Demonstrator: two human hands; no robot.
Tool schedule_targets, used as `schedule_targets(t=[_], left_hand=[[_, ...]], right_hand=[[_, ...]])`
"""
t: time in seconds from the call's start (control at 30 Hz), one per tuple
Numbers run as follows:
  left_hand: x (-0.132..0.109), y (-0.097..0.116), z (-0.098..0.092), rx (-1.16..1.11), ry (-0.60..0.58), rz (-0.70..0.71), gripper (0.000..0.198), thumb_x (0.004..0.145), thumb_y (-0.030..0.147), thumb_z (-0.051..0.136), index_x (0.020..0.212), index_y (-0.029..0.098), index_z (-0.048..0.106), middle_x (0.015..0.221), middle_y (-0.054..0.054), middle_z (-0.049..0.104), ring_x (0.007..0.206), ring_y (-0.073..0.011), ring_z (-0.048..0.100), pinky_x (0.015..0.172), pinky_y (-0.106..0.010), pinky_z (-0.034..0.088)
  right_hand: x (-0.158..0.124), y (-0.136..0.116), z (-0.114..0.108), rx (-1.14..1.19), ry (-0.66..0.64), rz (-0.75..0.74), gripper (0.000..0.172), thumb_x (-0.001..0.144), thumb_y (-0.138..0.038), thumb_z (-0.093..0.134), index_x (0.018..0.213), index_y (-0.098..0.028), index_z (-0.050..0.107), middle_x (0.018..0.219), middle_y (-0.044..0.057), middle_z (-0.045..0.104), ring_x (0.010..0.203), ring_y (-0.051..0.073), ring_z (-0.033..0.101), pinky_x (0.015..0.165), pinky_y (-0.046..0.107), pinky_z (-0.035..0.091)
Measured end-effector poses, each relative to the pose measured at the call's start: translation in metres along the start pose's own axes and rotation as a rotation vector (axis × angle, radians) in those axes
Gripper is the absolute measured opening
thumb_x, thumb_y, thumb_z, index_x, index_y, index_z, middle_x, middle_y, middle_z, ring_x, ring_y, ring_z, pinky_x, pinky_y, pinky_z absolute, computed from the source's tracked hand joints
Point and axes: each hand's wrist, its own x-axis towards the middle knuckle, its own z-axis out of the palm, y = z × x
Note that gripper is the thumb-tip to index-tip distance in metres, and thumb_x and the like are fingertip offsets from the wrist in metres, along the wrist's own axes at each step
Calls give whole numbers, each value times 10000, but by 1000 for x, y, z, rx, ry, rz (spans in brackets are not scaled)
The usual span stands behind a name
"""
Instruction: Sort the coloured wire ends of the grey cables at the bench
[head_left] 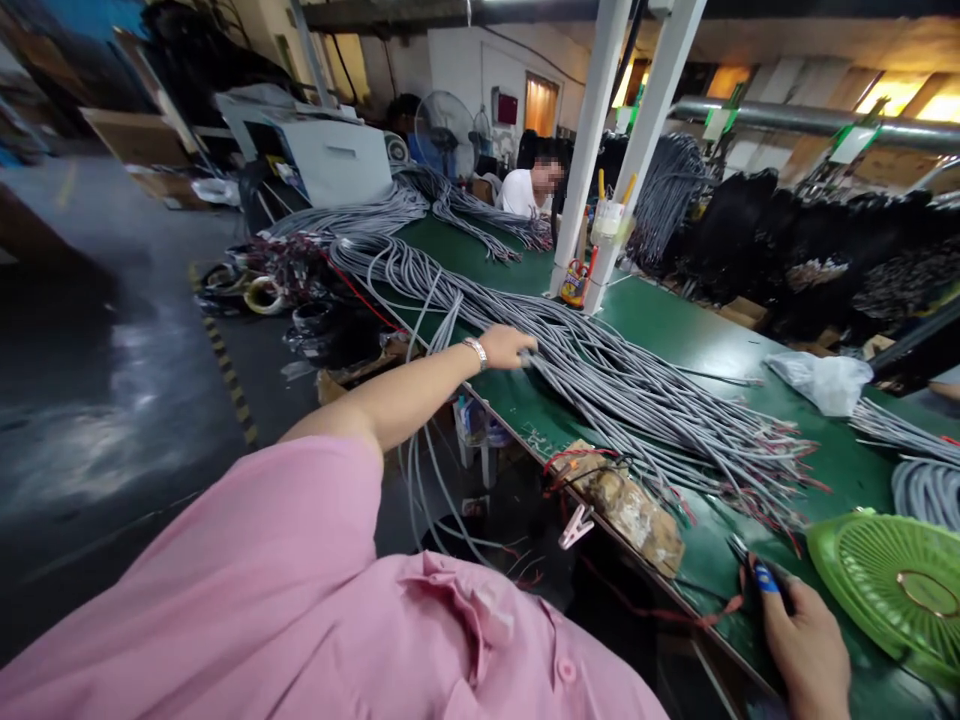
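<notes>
My left hand (510,348) reaches out over the table with its fingers closed on some grey cables, at the near side of a long bundle of grey cables (600,360). The bundle lies along the green table (682,325), its stripped ends with red and dark wires fanning out toward the right. A few cables hang off the near edge below my left arm. At the lower right, my right hand (810,640) is closed around a small dark-handled tool, seemingly pliers (739,548), with the metal tip pointing away from me. Something blue is wrapped around a finger there.
A green fan (892,575) stands beside my right hand. A taped brown lump (630,505) and a pink clip (576,527) are at the near edge. White posts (626,150) rise from the table, and a person (521,190) sits beyond. A plastic bag (821,380) lies right.
</notes>
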Motion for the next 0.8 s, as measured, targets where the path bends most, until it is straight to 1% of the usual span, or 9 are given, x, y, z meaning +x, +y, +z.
schedule_targets(t=[0.13,0.17,0.27,0.37,0.43,0.5,0.67,0.73,0.8], left_hand=[[21,-19,-66,-374,606,-270,382,931,376,524,1122,56,608,927,-35,680,765,-104,527,722,-244,428],[23,-20,-80,-395,634,-283,413,964,374,462,1173,35,569,914,-33,665,709,-88,480,679,-239,412],[10,1,-100,-401,530,-160,297,826,340,656,977,84,660,759,15,628,651,-86,450,627,-234,365],[-26,56,-95,-249,130,230,85,654,220,718,692,159,674,617,31,590,622,-120,479,591,-257,318],[-49,94,-88,-139,9,413,70,615,185,697,590,178,632,559,31,559,596,-126,473,577,-272,292],[-61,118,-86,-125,96,411,61,624,178,684,597,178,630,560,26,564,589,-123,466,579,-274,291],[-59,123,-117,-510,660,108,204,801,303,684,793,111,620,673,13,574,599,-83,441,570,-243,326],[-63,131,-138,-555,737,93,260,822,362,693,781,122,602,651,26,529,584,-80,415,556,-246,316],[-76,156,-157,-455,686,174,269,798,370,724,745,128,619,643,22,513,591,-88,401,563,-254,302]], right_hand=[[1,7,5,-76,13,-19,410,849,-622,354,853,-297,604,971,127,670,910,377,650,730,502,522],[1,9,7,-90,18,-18,438,854,-617,355,864,-268,619,967,127,675,892,360,648,712,475,515],[2,10,9,-114,28,-30,490,870,-596,367,916,-201,653,981,128,682,872,309,630,684,391,479],[1,9,9,-120,39,-55,491,882,-572,379,926,-174,664,976,132,677,864,276,610,688,348,447],[0,8,9,-128,48,-64,481,889,-555,383,901,-167,667,974,136,673,852,264,599,678,333,428],[-1,7,8,-143,57,-66,466,898,-532,383,860,-163,666,962,137,672,821,250,589,654,323,405],[-3,7,8,-182,82,-58,436,909,-480,391,815,-161,673,928,127,677,747,218,555,599,308,350],[-3,6,8,-181,85,-52,432,906,-484,409,834,-162,688,935,124,682,749,213,554,595,306,344],[-3,5,8,-182,85,-45,437,903,-493,423,862,-161,704,950,128,687,763,214,561,596,307,343]])
